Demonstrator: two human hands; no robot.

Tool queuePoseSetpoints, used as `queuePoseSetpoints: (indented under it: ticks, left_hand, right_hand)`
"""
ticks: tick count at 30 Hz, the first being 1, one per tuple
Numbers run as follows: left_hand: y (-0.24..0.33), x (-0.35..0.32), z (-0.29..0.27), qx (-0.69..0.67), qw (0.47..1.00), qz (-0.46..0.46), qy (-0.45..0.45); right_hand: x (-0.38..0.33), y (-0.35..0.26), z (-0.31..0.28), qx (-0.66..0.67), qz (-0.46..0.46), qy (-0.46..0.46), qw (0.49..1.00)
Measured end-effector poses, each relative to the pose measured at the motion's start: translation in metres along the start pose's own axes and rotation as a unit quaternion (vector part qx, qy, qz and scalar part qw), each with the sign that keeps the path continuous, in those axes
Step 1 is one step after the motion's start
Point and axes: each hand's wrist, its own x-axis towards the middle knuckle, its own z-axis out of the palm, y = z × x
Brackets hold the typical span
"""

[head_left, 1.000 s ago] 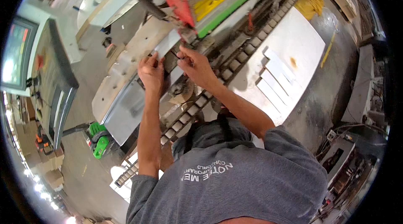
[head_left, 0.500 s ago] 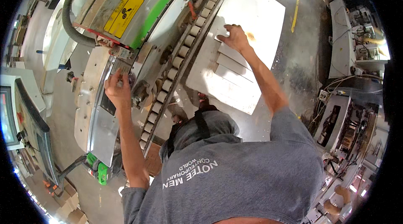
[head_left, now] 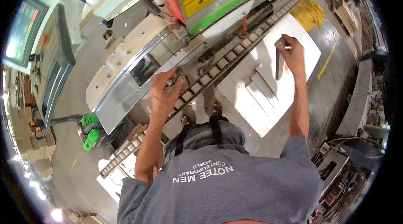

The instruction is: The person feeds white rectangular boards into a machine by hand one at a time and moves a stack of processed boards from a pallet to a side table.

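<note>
My right hand [head_left: 294, 57] is closed on a narrow flat strip [head_left: 278, 62], held upright above a white board surface [head_left: 304, 43]. The strip's dark face and edge hang below my fingers. Just left of it on the same surface lie several pale strips [head_left: 261, 94] side by side. My left hand [head_left: 164, 89], smeared by motion, has its fingers bent over a shiny metal part [head_left: 170, 82] beside the machine's roller track [head_left: 204, 80]. Whether those fingers grip that part cannot be made out.
A grey machine with a green stripe [head_left: 235, 12] runs along the far side, with a metal-edged bed [head_left: 117, 104] at left. Further left stand a screen [head_left: 27, 29] and its dark panel [head_left: 61, 62]. A yellow cloth [head_left: 310, 15] lies beyond the white surface.
The view has turned. My right hand has lifted a strip off the white surface. My left hand has moved from the machine's bed toward the roller track.
</note>
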Motion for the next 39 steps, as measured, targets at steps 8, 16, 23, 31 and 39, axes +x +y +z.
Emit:
queuePoseSetpoints:
  ticks: [8,16,23,31,39]
  left_hand:
    - [0.034,-0.015,-0.032,-0.079,0.978,0.0,-0.192]
    - [-0.07,-0.035,-0.145,0.061,0.997,0.039,-0.027]
    - [-0.124,-0.019,-0.185,0.258,0.958,0.106,0.069]
    - [-0.156,-0.036,-0.196,0.295,0.937,0.095,0.159]
    - [-0.163,-0.03,-0.194,0.249,0.947,0.105,0.175]
  right_hand:
    - [-0.079,-0.129,0.1,0.652,0.064,-0.113,0.747]
    - [-0.117,-0.242,0.228,0.657,0.126,-0.19,0.719]
    - [-0.162,-0.329,0.294,0.615,0.182,-0.355,0.68]
    - [-0.143,-0.357,0.328,0.558,0.138,-0.352,0.739]
    - [-0.139,-0.358,0.332,0.526,0.104,-0.341,0.772]
